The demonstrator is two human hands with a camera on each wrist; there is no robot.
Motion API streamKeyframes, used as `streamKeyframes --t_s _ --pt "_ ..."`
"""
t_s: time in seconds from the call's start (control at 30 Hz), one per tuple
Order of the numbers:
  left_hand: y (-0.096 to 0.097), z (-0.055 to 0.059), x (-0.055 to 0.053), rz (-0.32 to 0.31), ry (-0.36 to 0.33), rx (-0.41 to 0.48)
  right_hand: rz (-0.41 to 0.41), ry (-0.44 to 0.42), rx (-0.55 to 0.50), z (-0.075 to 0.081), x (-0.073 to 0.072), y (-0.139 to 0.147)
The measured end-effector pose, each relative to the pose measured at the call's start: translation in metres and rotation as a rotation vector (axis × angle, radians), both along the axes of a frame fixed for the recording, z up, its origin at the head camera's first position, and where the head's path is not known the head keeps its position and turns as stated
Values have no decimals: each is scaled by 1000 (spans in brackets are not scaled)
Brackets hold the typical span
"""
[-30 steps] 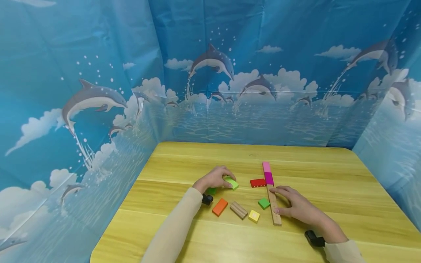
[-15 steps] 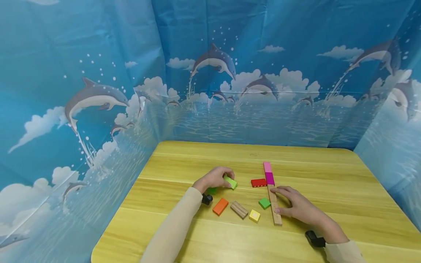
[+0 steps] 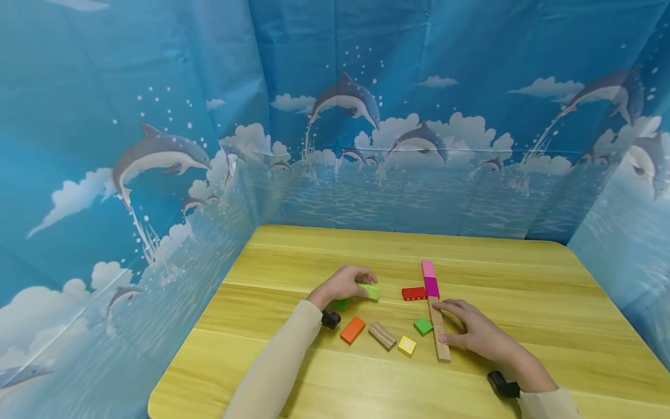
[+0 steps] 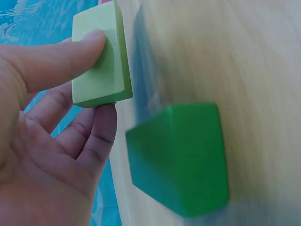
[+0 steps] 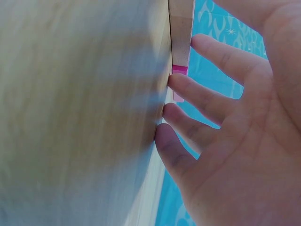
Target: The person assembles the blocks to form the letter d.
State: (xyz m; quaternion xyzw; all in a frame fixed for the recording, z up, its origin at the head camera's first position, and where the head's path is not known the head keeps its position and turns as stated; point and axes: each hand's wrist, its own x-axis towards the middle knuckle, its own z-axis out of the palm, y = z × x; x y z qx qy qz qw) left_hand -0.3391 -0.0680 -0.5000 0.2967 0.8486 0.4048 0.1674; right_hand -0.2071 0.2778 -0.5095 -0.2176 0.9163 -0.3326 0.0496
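My left hand [image 3: 345, 285] pinches a light green block [image 4: 101, 56] between thumb and fingers, tilted off the tabletop in the left wrist view. Close by it a darker green block [image 4: 197, 160] lies on the table, partly hidden under the hand in the head view. Fingers spread, my right hand [image 3: 478, 333] rests along the right side of a row of blocks. Its thumb and index fingertips are right at the plain wooden part [image 3: 439, 334] of that row; the other fingertips reach the table. Beyond the wood, the row continues with a magenta block [image 3: 431, 286] and a pink block [image 3: 428, 268].
A red block [image 3: 414, 294] with pale dots lies left of the row, near the magenta one. Left of the wood are a green block [image 3: 423, 326], a yellow block [image 3: 406, 345], a grooved wooden block [image 3: 382, 336] and an orange block [image 3: 353, 330]. Dolphin-print sheeting [image 3: 398, 192] surrounds the table.
The left hand has turned the light green block slightly while keeping hold of it. The right hand stays at the wooden part of the row. The head view has shifted a little.
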Motion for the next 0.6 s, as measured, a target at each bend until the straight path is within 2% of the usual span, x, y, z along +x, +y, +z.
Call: streamKeyframes --t_s 0.23,0.4,0.6 --pt "9 2 6 -5 5 72 -8 -29 -5 -1 1 1" --pt "14 -3 11 2 -7 84 -15 -72 -16 -4 4 1" --pt "21 -5 15 20 17 88 -14 -62 -22 -4 4 1"
